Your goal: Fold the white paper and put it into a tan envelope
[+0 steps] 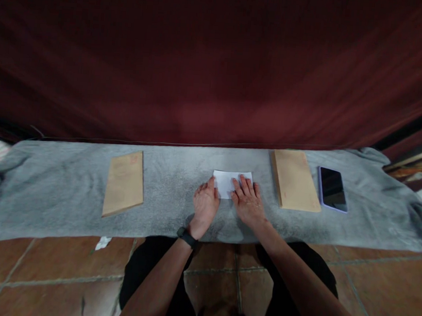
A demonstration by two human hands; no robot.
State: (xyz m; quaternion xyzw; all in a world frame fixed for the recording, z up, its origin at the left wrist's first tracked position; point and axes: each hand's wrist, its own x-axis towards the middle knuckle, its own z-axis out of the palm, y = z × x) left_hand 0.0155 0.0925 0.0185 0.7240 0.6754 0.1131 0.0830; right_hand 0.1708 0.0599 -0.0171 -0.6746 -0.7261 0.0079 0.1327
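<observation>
Our right hand [247,202] lies spread on the white rectangular paper [225,184]; our left hand [206,204] touches it, grip unclear.

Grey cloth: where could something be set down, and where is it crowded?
Free: grey cloth between left brown paper and left hand, plus wrinkled ends beyond that paper and the phone. Crowded: white paper touched by that hand and the right hand; brown stack close beside the phone.

Faint red print [134,159], too small to read, on the left brown envelope [124,186] and right brown stack [297,182].
</observation>
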